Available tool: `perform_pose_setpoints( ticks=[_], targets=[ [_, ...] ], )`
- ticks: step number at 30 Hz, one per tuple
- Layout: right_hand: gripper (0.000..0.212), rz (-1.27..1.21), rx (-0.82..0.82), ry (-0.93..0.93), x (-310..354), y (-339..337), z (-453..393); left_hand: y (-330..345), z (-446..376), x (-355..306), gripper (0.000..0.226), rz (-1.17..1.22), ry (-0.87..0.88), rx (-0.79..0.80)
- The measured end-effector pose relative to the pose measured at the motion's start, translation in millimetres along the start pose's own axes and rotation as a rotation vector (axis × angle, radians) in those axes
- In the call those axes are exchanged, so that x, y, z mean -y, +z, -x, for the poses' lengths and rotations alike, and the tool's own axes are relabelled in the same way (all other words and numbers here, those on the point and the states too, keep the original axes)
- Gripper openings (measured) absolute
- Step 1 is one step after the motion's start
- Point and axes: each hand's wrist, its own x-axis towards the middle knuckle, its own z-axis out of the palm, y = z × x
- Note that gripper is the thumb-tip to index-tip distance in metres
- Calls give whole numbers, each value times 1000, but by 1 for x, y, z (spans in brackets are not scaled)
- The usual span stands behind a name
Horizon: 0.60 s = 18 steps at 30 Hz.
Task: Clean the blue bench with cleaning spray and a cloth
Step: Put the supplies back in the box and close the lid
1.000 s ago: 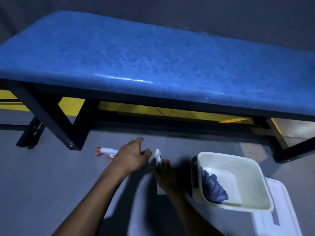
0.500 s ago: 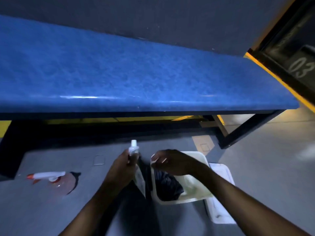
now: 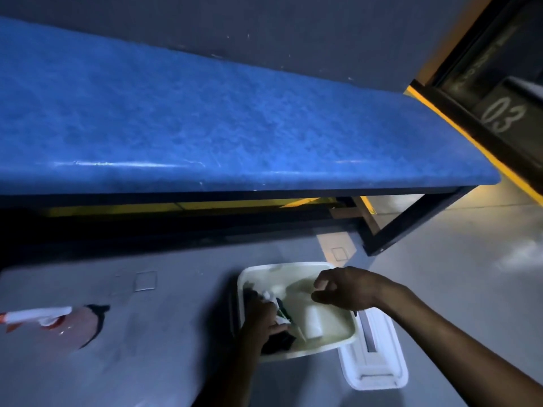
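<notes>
Our left hand point(image 3: 262, 324) reaches into the white tub point(image 3: 296, 270), its grip curled round a small white spray bottle point(image 3: 271, 298) over the dark cloth point(image 3: 277, 342) lying there. Our right hand point(image 3: 346, 287) hovers above the tub with fingers loosely curled, holding nothing. Beyond both grips runs the blue desk point(image 3: 205, 127); another spray bottle point(image 3: 44, 318) lies on the floor far left.

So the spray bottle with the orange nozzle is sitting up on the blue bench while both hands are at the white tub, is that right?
Not quite. In the head view the spray bottle lies on the floor, left of the white tub, not on the blue bench. The left hand and right hand are at the tub.
</notes>
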Motion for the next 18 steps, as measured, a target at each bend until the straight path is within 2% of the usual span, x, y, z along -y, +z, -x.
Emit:
perform_pose_setpoints(
  ticks=[3, 6, 8, 9, 10, 11, 12, 13, 14, 15, 16, 18],
  targets=[
    [39, -7, -8, -25, 11, -4, -3, 0, 28, -3, 15, 120, -62, 121],
    [39, -8, -23, -37, 19, -5, -7, -18, 59, -18, 12, -45, -77, 217],
    [41, -1, -13, -27, 23, -3, -11, -48, 79, -33, 15, -240, 32, 340],
    [42, 14, -5, -24, 26, -1, -14, -71, 87, -41, 16, -335, 201, 330],
    [43, 37, 5, -23, 28, 2, -16, -99, 95, -51, 14, -460, 429, 230],
    [45, 67, 22, -24, 31, 4, -18, -132, 102, -62, 13, -600, 622, 64],
    [46, 96, 41, -24, 34, 7, -20, -166, 107, -74, 19, -790, 741, -172],
    [48, 120, 61, -20, 36, 10, -22, -199, 113, -87, 31, -990, 774, -417],
    [48, 140, 81, -21, 38, 13, -24, -231, 119, -97, 45, -1190, 704, -637],
    [47, 157, 98, -24, 40, 17, -26, -261, 123, -106, 60, -1366, 558, -762],
    [46, 173, 111, -32, 41, 20, -28, -287, 129, -111, 73, -1530, 355, -788],
    [43, 200, 125, -40, 44, 24, -31, -320, 131, -111, 88, -1754, 24, -711]
  ],
)
